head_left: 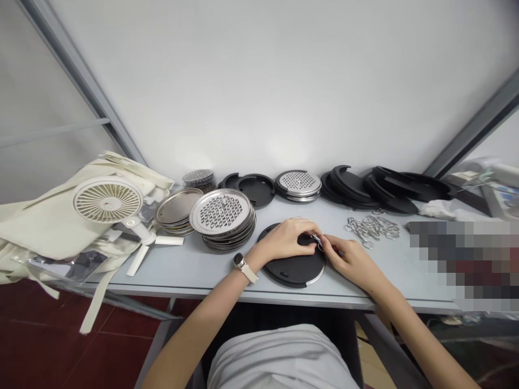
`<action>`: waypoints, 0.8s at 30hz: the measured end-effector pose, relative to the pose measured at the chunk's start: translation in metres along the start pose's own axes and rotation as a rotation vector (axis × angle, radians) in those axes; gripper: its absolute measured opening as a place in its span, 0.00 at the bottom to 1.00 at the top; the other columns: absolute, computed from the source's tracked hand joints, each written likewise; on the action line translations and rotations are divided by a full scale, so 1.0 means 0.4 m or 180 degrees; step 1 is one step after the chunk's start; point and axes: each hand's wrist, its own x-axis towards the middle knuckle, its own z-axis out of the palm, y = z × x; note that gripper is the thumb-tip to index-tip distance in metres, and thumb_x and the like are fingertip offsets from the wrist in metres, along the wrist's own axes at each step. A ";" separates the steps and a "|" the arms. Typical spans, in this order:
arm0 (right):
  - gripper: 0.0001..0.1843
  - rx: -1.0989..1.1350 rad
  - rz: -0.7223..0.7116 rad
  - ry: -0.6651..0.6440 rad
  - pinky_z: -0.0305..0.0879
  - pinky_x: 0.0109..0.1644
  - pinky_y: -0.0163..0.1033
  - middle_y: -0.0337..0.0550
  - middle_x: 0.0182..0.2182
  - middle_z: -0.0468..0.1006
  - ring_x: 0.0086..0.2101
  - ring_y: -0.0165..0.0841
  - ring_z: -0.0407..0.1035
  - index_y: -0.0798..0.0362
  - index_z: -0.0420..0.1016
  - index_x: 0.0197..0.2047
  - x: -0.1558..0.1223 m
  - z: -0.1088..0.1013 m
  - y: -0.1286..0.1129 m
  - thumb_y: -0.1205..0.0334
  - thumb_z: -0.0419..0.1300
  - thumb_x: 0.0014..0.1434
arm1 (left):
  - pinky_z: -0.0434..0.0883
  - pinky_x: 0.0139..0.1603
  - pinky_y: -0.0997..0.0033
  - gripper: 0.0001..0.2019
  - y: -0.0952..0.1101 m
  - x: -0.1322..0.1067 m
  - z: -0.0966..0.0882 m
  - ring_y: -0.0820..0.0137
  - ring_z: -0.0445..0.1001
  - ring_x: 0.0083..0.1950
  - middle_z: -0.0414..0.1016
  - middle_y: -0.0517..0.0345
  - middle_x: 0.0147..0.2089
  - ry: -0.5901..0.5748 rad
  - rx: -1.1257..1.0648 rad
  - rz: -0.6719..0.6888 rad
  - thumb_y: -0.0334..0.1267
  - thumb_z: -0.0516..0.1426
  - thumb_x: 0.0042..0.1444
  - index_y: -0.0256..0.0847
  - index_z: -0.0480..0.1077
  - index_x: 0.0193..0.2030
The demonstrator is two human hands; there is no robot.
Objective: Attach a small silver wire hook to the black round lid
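Left fingers and right fingers at metal ring; black disc beneath

Features a light grey tabletop (front edge straight, running across the view). Carries at left a white fan on splayed legs, then a stack of plain metal discs and, just beside it, a stack of grater discs. Supports along the rear black trays, a stack topped by a perforated metal disc, and further trays at right. Bears wire loops, loosely heaped, right of a round black plate.
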 end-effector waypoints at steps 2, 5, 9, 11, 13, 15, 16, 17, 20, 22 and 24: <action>0.19 -0.0009 -0.0012 0.0026 0.55 0.28 0.34 0.37 0.20 0.70 0.22 0.30 0.63 0.52 0.68 0.29 0.000 0.000 -0.002 0.54 0.44 0.66 | 0.65 0.49 0.70 0.09 0.001 0.000 -0.001 0.68 0.71 0.43 0.74 0.57 0.39 -0.0007 -0.0005 -0.0016 0.30 0.56 0.52 0.39 0.69 0.41; 0.18 -0.0014 -0.0039 0.0094 0.55 0.28 0.33 0.36 0.20 0.70 0.21 0.29 0.63 0.51 0.67 0.29 -0.001 0.001 -0.006 0.54 0.45 0.66 | 0.65 0.49 0.70 0.09 0.003 0.000 -0.002 0.68 0.71 0.43 0.74 0.57 0.39 -0.0012 -0.0022 -0.0032 0.30 0.56 0.52 0.39 0.69 0.41; 0.18 -0.0076 -0.0034 0.0296 0.53 0.26 0.33 0.34 0.18 0.65 0.19 0.28 0.59 0.50 0.61 0.27 -0.003 0.004 -0.006 0.55 0.44 0.66 | 0.65 0.49 0.70 0.09 0.002 -0.001 0.000 0.69 0.70 0.42 0.73 0.57 0.39 0.0010 -0.0042 -0.0049 0.30 0.56 0.52 0.39 0.69 0.42; 0.18 -0.0139 -0.0013 0.0381 0.52 0.26 0.33 0.33 0.16 0.62 0.19 0.28 0.57 0.50 0.59 0.25 -0.004 0.005 -0.004 0.55 0.44 0.66 | 0.65 0.49 0.71 0.09 0.002 -0.001 0.001 0.69 0.70 0.42 0.73 0.57 0.39 0.0016 -0.0059 -0.0037 0.30 0.56 0.52 0.39 0.69 0.42; 0.18 -0.0167 0.0003 0.0388 0.52 0.26 0.33 0.32 0.16 0.61 0.19 0.28 0.56 0.50 0.59 0.26 -0.004 0.004 -0.001 0.55 0.44 0.66 | 0.65 0.49 0.71 0.09 0.002 -0.001 0.002 0.69 0.70 0.42 0.73 0.57 0.39 0.0004 -0.0062 -0.0028 0.30 0.56 0.52 0.39 0.69 0.42; 0.18 -0.0151 0.0009 0.0336 0.53 0.26 0.33 0.33 0.17 0.63 0.19 0.28 0.58 0.50 0.61 0.27 -0.003 0.003 0.000 0.54 0.44 0.66 | 0.65 0.49 0.70 0.09 0.002 0.000 0.002 0.69 0.70 0.43 0.73 0.57 0.39 -0.0019 -0.0047 -0.0043 0.30 0.56 0.52 0.39 0.69 0.42; 0.18 -0.0133 0.0012 0.0293 0.53 0.27 0.33 0.33 0.17 0.64 0.19 0.28 0.59 0.50 0.63 0.28 -0.002 0.002 0.000 0.54 0.43 0.67 | 0.65 0.49 0.69 0.10 0.002 0.000 0.002 0.68 0.70 0.43 0.73 0.57 0.39 -0.0028 -0.0037 -0.0059 0.30 0.56 0.52 0.39 0.69 0.42; 0.18 -0.0114 0.0017 0.0242 0.53 0.27 0.33 0.34 0.18 0.66 0.20 0.29 0.60 0.50 0.64 0.29 -0.002 0.001 0.000 0.54 0.43 0.67 | 0.65 0.49 0.69 0.10 0.002 0.001 0.002 0.68 0.70 0.43 0.73 0.57 0.39 -0.0037 -0.0026 -0.0072 0.30 0.56 0.52 0.40 0.69 0.42; 0.20 -0.0051 0.0032 0.0077 0.54 0.28 0.34 0.36 0.19 0.70 0.21 0.30 0.63 0.51 0.67 0.29 0.001 0.000 -0.002 0.53 0.43 0.67 | 0.66 0.49 0.68 0.09 0.001 0.001 0.002 0.67 0.70 0.44 0.73 0.56 0.40 -0.0053 0.0010 -0.0085 0.30 0.56 0.52 0.40 0.69 0.42; 0.20 -0.0025 0.0043 0.0017 0.55 0.29 0.34 0.37 0.20 0.71 0.21 0.30 0.64 0.51 0.67 0.29 0.002 -0.001 -0.004 0.53 0.43 0.67 | 0.66 0.48 0.68 0.09 0.000 0.001 0.001 0.67 0.69 0.43 0.72 0.56 0.39 -0.0034 0.0026 -0.0068 0.31 0.56 0.52 0.39 0.69 0.41; 0.20 -0.0008 0.0056 0.0004 0.55 0.29 0.34 0.38 0.20 0.72 0.22 0.31 0.64 0.52 0.68 0.29 0.002 -0.001 -0.004 0.53 0.43 0.67 | 0.66 0.48 0.69 0.09 0.000 0.000 0.001 0.68 0.69 0.43 0.72 0.56 0.39 0.0009 0.0019 -0.0030 0.31 0.56 0.52 0.39 0.69 0.41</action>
